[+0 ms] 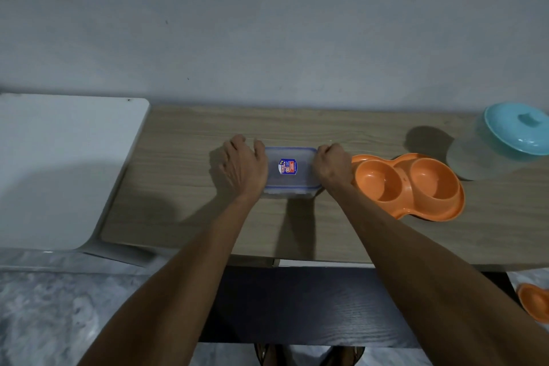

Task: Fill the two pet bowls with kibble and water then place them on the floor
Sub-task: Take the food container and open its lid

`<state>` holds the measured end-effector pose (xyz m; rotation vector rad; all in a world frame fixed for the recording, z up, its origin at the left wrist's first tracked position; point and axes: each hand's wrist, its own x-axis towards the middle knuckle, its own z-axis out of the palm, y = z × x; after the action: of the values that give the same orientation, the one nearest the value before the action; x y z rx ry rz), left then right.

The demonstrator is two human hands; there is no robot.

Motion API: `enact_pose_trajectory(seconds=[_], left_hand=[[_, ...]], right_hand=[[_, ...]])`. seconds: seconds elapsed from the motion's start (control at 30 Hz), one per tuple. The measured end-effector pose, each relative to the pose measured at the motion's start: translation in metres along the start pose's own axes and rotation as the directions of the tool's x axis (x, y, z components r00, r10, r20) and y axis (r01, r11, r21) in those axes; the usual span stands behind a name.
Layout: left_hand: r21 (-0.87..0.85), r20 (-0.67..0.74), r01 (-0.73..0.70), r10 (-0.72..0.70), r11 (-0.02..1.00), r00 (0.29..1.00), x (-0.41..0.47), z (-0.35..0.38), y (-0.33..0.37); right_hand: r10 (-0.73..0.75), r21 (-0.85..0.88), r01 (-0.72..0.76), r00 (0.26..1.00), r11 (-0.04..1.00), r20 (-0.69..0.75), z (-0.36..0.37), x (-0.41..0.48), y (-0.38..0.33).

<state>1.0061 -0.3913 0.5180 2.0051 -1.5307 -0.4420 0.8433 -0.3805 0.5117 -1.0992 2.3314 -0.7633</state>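
- A blue, white and red sticker (287, 167) is spotted on top of the clear container (301, 177), midway between the gripping left hand (245, 165) and right hand (332, 163).
- Its print is too blurred to be read.
- No other lettering can be made out.

The scene is dimly lit from the right, so that soft shadows are thrown leftward across the table (178, 140) by the arms (193, 261) and the lidded jar (481, 157). Detail is softened throughout, the label (287, 167) on the container (276, 180) being left unreadable, and the table's edges are bowed by the wide lens.
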Motion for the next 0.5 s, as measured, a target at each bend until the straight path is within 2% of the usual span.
enact_pose_trajectory(seconds=[0.03, 0.1, 0.17, 0.23, 0.3, 0.4, 0.5], left_hand=[[0.043, -0.034, -0.155, 0.157, 0.987, 0.987, -0.006, -0.004, -0.003], [0.112, -0.028, -0.465, 0.470, 0.878, 0.882, -0.019, -0.004, -0.016], [0.145, 0.038, -0.614, 0.616, 0.776, 0.787, -0.030, -0.001, -0.029], [0.144, 0.084, -0.626, 0.621, 0.766, 0.779, -0.035, 0.003, -0.037], [0.100, 0.095, -0.614, 0.607, 0.783, 0.789, -0.036, 0.005, -0.039], [0.086, 0.101, -0.594, 0.586, 0.800, 0.804, -0.034, 0.006, -0.039], [0.090, 0.084, -0.596, 0.590, 0.798, 0.803, -0.035, 0.006, -0.038]], right_hand=[[-0.045, -0.045, 0.044, 0.999, 0.998, -0.013, -0.003, 0.004, -0.003], [-0.154, -0.111, 0.155, 0.988, 0.982, 0.014, -0.009, 0.013, -0.014], [-0.233, -0.142, 0.252, 0.963, 0.957, 0.136, -0.008, 0.025, -0.029], [-0.239, -0.177, 0.311, 0.911, 0.934, 0.336, 0.002, 0.036, -0.044], [-0.175, -0.226, 0.319, 0.854, 0.921, 0.490, 0.016, 0.044, -0.058], [-0.058, -0.294, 0.301, 0.782, 0.907, 0.621, 0.024, 0.043, -0.075], [-0.007, -0.285, 0.320, 0.676, 0.904, 0.737, 0.024, 0.040, -0.084]])
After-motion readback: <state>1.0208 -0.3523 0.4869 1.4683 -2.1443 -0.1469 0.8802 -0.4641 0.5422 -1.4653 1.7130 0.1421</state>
